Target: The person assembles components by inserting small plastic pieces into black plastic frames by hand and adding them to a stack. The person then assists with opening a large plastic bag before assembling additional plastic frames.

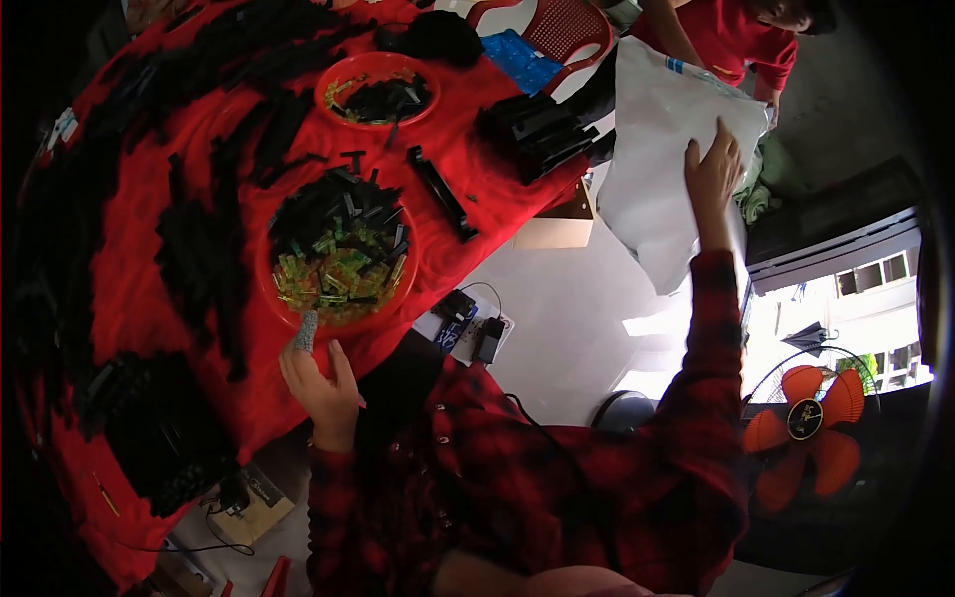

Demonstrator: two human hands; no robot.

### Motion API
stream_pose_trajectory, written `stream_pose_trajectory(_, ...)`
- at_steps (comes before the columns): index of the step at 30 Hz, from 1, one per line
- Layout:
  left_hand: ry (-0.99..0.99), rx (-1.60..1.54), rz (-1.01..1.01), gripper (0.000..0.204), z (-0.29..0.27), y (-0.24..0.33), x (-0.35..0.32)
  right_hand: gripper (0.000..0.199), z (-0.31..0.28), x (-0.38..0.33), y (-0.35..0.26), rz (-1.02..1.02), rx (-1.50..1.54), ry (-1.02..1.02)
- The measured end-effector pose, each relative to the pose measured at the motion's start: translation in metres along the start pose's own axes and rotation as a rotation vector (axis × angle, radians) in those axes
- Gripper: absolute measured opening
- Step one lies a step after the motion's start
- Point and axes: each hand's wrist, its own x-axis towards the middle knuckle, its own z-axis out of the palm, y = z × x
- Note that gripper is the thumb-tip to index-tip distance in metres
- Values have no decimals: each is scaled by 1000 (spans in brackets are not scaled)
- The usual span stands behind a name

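Observation:
My left hand (320,393) is at the near edge of a red bowl (410,269), thumb and fingers apart. A grey wrap covers one fingertip, which reaches the rim; I cannot tell whether it touches. Small black pieces (323,209) and yellow-green translucent pieces (343,277) fill this bowl. On the right, my right hand (714,174) is stretched out with spread fingers over a large white sack (652,189), seemingly against its surface. Beyond the sack stands a person in a red shirt (686,35), one arm behind its top.
A red cloth (129,249) covers the table, with heaps of black strips (199,259) on it. A second red bowl (323,104) holds similar pieces. Near the table edge lie a long black bar (441,194) and a black stack (537,134). An orange-bladed fan (806,420) stands at right.

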Motion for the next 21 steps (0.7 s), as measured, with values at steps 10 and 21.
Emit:
stream_pose_trajectory(10, -26, -123, 77, 24, 15, 20, 7, 39, -14, 34, 34, -147, -191, 119)
stream_pose_trajectory(21, -62, -46, 177, 18, 23, 26, -1, 72, -23, 74, 5, -487, -302, 63)
